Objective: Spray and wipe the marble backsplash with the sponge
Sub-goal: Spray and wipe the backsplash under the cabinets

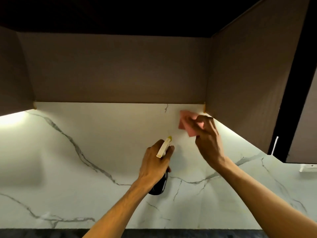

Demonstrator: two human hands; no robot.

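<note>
The right hand (208,140) pressed a pink sponge (187,124) against the white marble backsplash (96,145), just below the brown upper cabinet (120,69). The left hand (157,162) gripped a dark spray bottle (160,183), its yellow-tipped nozzle (169,138) aimed at the marble.

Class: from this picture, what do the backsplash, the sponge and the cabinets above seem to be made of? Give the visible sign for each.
Backsplash: marble or marble-look slab, white with grey veins, smooth with a soft sheen.
Sponge: soft pink foam or cloth, matte; blurred, so uncertain.
Cabinets: matte brown board, probably laminate; flat, even colour, no visible grain.
</note>
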